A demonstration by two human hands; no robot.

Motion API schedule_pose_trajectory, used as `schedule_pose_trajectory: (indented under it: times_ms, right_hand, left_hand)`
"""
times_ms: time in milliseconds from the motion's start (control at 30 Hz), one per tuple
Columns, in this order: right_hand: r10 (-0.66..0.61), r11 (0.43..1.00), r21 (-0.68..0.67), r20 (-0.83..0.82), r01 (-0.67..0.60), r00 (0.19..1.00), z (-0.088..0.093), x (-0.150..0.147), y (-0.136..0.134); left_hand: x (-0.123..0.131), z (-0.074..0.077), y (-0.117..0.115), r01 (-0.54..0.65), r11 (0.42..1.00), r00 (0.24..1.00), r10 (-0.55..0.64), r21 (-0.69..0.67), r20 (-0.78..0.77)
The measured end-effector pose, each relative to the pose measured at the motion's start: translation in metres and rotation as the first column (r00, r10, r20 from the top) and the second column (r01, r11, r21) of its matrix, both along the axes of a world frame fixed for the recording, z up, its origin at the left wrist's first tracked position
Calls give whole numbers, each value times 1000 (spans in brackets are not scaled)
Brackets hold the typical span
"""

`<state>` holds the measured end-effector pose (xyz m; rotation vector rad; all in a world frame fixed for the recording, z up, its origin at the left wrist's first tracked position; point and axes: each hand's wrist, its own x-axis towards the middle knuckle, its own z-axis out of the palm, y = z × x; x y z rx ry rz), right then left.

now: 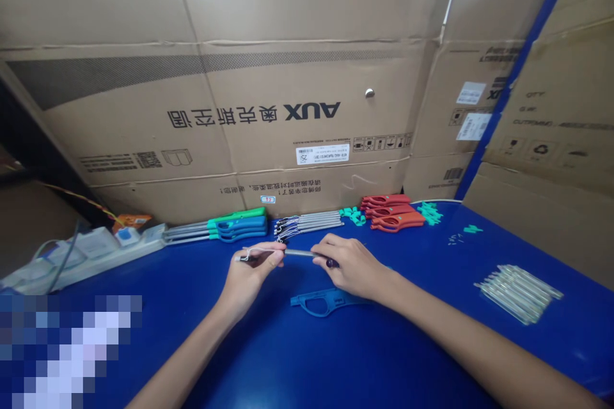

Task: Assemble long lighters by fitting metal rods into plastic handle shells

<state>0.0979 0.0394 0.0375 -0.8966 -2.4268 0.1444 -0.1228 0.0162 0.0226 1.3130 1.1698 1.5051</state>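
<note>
My left hand [252,271] is closed in a pinch on one end of a thin metal tube [298,254] that has a wire piece sticking out to the left. My right hand [348,263] grips the tube's other end, fingers curled over it. Both hands hover over the blue table [288,358]. A blue plastic handle shell [323,301] lies flat on the table just in front of my right hand.
At the table's back lie green and blue finished lighters [230,225], a row of metal tubes with wires [307,222], red handle shells [391,212] and small teal parts [432,212]. Clear tubes [520,291] lie at the right. Cardboard boxes [288,108] wall in the back.
</note>
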Motion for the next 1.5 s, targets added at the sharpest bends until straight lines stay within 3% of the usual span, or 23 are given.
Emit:
schedule_pose_trajectory:
  times_ms: [233,433,700,900,1200,1500]
  right_hand:
    - [-45,999,-18,26,46,999,-2,-2,-5]
    - [-61,996,61,1,61,998,-9,-3,-4]
    - [-3,996,85,-67,8,998,-14,0,1]
    - [-164,986,-22,81,166,983,-13,5,19]
    - [-287,951,-46,237,305,928,-20,4,62]
    - [-357,920,-30,348,391,867,-28,-12,84]
  left_hand:
    - [4,6,-3,-52,993,991,64,101,-116]
    - [2,0,0,-30,991,985,51,131,-164]
    - [-2,-9,1,4,996,982,14,94,-188]
    - [2,-11,2,55,998,965,-59,-23,-256]
    - [-14,-37,20,-28,999,809,42,33,-586]
    - [-22,-31,18,-79,986,519,169,150,-838]
